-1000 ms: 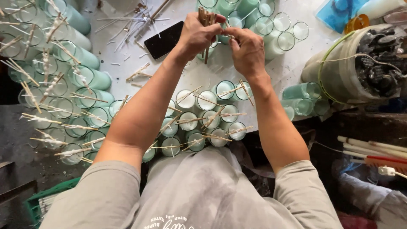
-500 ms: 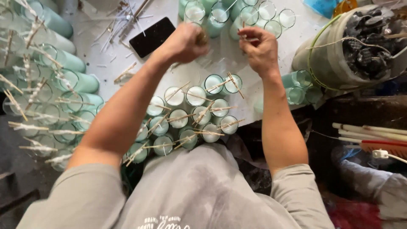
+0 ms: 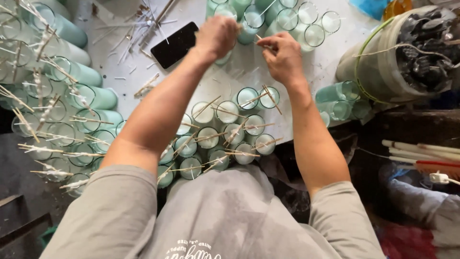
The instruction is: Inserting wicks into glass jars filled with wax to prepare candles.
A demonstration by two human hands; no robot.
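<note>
My left hand (image 3: pixel 218 36) is a closed fist at the far side of the white table, over a pale green glass; it seems to clutch a bundle of thin wooden sticks, mostly hidden by the fingers. Just to its right, my right hand (image 3: pixel 283 56) pinches a single thin stick (image 3: pixel 259 38) between thumb and fingertips. Empty clear glasses (image 3: pixel 287 19) stand just beyond both hands. Nearer my body stands a cluster of glasses filled with white wax (image 3: pixel 225 132), with sticks laid across their rims.
A black phone (image 3: pixel 175 44) lies left of my left hand among loose sticks. Pale green glasses with sticks (image 3: pixel 91 96) are piled along the left. A large bucket of dark pieces (image 3: pixel 407 52) stands at the right, more green glasses (image 3: pixel 340 98) beside it.
My hands were together around the bundle of sticks; now they are slightly apart, and my right hand holds one stick by itself. The camera has tilted.
</note>
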